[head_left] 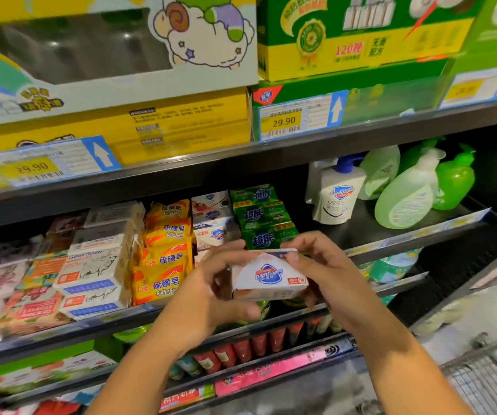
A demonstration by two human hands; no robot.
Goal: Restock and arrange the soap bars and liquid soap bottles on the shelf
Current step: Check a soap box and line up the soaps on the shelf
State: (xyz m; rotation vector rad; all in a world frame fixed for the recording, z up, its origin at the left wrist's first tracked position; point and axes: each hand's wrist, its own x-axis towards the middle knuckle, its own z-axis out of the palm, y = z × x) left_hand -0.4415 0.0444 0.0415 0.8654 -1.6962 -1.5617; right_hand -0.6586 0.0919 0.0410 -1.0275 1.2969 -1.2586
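We hold the box (268, 277) of soap in the centre of the frame, in front of the middle shelf (106, 320) and clear of it. Its printed face is towards us and its logo reads upside down. Our left hand (211, 295) grips its left end with the fingers curled over the top and the thumb underneath. Our right hand (325, 274) pinches the right end, thumb on the upper front edge. Both hands are closed on it, and neither is free.

We judge it light: thin card round a solid bar. It should be stiff enough to stack, but the corners and end flaps would dent under a hard squeeze. The card looks glossy, so a loose fingertip hold could slip. We would do best to grip across the two short ends or the broad faces, and to keep off the flaps. The logo probably wants turning upright before we set the box down.

Just behind it, slightly above centre, stands the white stack (214, 223) of matching boxes, which looks like its home. The green bars (262, 223) touch that stack on the right and the yellow bars (166, 250) stand on its left, so the slot is tight and the box must go in square. In the upper right of the shelf are a pump bottle (338, 199) and green bottles (406, 193), some of them leaning. A wire cart (487, 372) shows at the lower right corner.
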